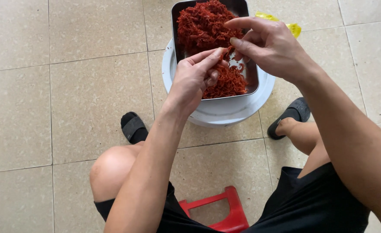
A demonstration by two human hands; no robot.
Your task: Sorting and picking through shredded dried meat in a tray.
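Shreds (207, 30) in tray (253, 80): I'm mid pulling a clump apart, both hands pinched shut on it — left hand (194, 77), right hand (268, 45). Next needs gentle tug, w/o spilling.

Both hands are meeting over a rectangular steel tray (250, 80) heaped with red shredded strands (201, 26). The left hand (194, 77) and right hand (268, 45) are pinching a small clump of strands (228, 54) between their fingertips. Beneath the grip, the tray is sitting on a round white plastic bucket (225, 113).
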